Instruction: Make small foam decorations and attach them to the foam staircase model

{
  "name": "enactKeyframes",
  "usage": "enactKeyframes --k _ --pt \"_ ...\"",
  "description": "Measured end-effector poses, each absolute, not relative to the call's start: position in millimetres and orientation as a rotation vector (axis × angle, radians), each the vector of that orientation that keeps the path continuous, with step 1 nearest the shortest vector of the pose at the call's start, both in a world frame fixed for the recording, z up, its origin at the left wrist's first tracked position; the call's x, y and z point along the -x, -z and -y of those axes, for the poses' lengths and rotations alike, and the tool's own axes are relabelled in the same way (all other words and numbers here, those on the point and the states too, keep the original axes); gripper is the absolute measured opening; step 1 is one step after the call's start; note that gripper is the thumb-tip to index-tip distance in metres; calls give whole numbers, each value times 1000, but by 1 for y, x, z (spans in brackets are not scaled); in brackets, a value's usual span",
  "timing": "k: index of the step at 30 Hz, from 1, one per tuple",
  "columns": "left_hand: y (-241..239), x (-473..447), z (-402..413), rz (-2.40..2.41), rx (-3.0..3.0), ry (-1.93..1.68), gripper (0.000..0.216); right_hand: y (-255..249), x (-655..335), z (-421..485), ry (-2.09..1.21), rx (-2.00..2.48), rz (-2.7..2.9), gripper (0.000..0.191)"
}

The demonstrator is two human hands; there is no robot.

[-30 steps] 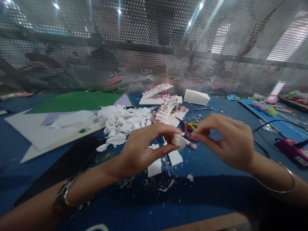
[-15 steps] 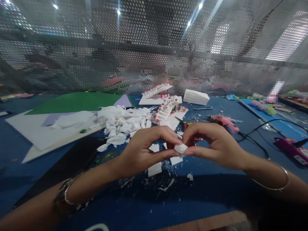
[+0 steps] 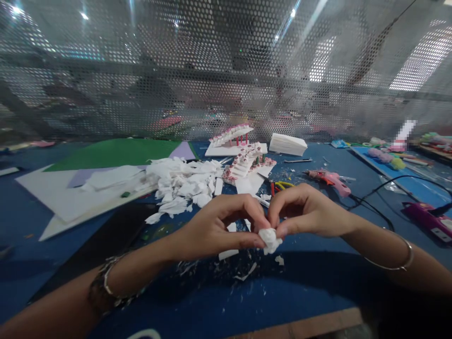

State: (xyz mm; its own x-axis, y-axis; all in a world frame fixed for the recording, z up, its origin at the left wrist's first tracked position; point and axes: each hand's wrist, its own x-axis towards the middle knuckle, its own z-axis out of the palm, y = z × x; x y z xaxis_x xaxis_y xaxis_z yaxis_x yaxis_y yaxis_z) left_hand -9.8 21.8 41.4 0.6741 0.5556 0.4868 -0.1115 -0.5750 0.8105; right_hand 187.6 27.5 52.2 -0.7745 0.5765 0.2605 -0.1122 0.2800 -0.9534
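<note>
The left hand (image 3: 226,222) pinches the wad (image 3: 270,241) from its left, the right hand (image 3: 309,212) from its right, both with fingers (image 3: 252,207) curled and thumbs (image 3: 242,240) below. The left forearm (image 3: 151,264) and right forearm (image 3: 369,240) slant inward toward the wad from either side.

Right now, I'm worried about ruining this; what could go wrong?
The small, crumpled white wad, in the fingertip grip of the left hand and right hand, could tear or flatten if squeezed hard. The pink plastic glue gun, lying beyond the right hand, might get knocked.
</note>
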Motion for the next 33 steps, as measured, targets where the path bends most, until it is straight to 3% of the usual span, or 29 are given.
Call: enactKeyframes --k 18,23,26,33 --pt "-40 12 -26 -352 -1912 -1093 6 -60 -191 -19 -1263 458 1969 9" --pt "-38 10 -22 -457 -1790 -1098 16 -61 -190 -14 -1222 425 1939 8" --pt "-38 10 -19 -441 -1856 -1080 23 -61 -191 -13 -1106 439 1962 6" --pt "-39 8 -16 -472 -1953 -1132 17 -59 -186 -12 -735 480 2049 5"
